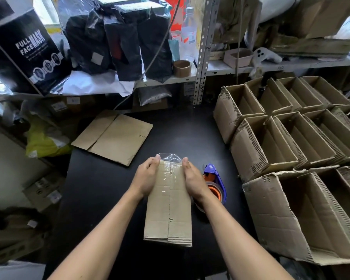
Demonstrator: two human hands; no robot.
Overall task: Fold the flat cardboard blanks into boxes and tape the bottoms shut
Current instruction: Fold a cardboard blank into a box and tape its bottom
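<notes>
— While both hands grip it, where does the box [168, 201] lie?
— On the black table [101, 190], long axis running away from the person. The left hand [148, 176] and right hand [193, 179] clamp its far end from either side, equally near.
— And the tape [171, 159]?
— A loose clear tail overhangs the far edge between the thumbs, probably pressed down next.

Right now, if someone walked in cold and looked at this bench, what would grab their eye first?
Centre frame, the left hand and right hand press a strip of clear tape over the far end of a small brown cardboard box on the black tabletop. A blue and orange tape dispenser sits just right of it. Rows of open, finished cardboard boxes fill the right side.
</notes>
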